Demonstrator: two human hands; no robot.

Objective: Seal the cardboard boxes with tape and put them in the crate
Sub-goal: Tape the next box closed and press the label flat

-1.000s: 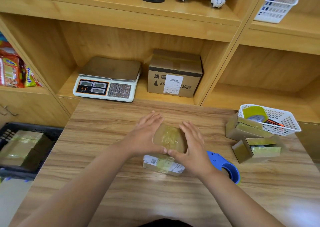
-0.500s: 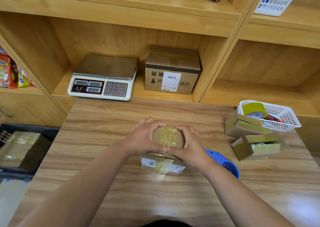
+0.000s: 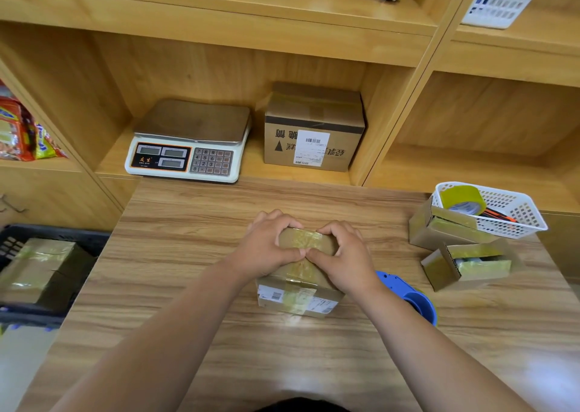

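The black crate (image 3: 56,231) is cut by the frame's left edge, the blue tape dispenser (image 3: 420,301) at lower right lies half hidden behind the wrist of the right hand (image 3: 345,257), and that hand and the left hand (image 3: 266,248) cover both top ends of the cardboard box (image 3: 298,298)

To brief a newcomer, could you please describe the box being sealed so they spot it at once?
On the wooden table in front of the shelves, look mid-table, where the left hand and right hand grip a small cardboard box. Unlike the open boxes by the white basket, it is closed, with yellowish tape over its top and a barcode label on its near side.
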